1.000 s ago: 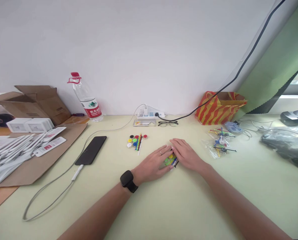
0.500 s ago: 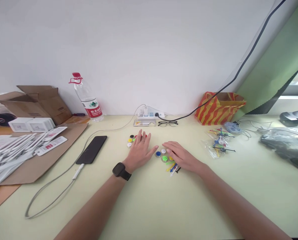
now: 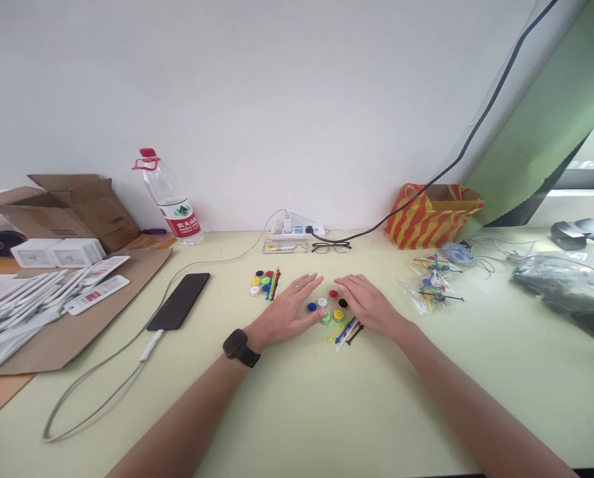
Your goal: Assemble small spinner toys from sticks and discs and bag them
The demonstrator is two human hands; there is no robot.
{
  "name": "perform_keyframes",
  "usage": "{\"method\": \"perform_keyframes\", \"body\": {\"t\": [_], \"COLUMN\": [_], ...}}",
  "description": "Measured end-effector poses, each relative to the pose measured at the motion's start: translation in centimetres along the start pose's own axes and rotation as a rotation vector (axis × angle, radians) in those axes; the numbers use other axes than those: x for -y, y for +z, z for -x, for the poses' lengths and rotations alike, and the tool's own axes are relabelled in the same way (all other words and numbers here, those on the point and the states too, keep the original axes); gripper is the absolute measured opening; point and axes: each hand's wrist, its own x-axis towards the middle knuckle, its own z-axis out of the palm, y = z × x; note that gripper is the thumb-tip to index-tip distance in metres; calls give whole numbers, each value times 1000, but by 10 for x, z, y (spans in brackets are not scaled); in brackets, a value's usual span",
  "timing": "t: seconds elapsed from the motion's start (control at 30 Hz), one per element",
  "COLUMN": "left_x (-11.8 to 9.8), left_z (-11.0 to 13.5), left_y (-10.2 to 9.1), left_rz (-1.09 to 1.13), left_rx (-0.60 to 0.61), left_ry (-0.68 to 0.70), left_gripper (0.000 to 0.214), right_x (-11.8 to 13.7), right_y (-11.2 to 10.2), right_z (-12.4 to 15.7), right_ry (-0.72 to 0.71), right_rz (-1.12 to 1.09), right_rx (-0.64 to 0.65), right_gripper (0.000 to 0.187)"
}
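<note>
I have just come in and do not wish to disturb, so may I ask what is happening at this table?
A person has both hands at a loose cluster of coloured discs and thin sticks on the table. The left hand is open on the left side, its thumb at the green disc. The right hand is curved beside the black disc; whether it grips anything is unclear. A second group of similar pieces lies beyond the left hand.
</note>
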Motion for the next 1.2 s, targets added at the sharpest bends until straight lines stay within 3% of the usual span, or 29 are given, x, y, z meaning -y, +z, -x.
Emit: {"method": "perform_keyframes", "body": {"t": [0.13,0.23,0.37,0.47,0.57,0.7,0.93,1.2], "left_x": [-9,-7,6,14,15,13,6,6], "left_z": [0,0,-1,-1,-1,0,-1,0], "left_y": [6,12,19,21,22,22,18,18], "left_rz": [40,50,8,-1,-1,-1,35,68], "left_rx": [62,52,-46,-77,-75,-69,-51,-66], "left_ry": [50,106,72,51,46,45,57,65], "left_gripper": [76,57,34,31,32,33,45,32], "right_x": [2,4,-3,-14,-24,-31,-37,-61], "right_y": [-7,-15,-28,-37,-39,-31,-15,-10], "right_z": [-1,-2,0,3,3,0,-1,-1], "right_ry": [28,51,123,123,166,207,173,175], "right_rz": [-99,-225,-331,-358,-399,-438,-296,-136], "right_rx": [45,164,300,403,447,396,197,60], "right_gripper": [39,43,37,64,61,44,28,14]}}
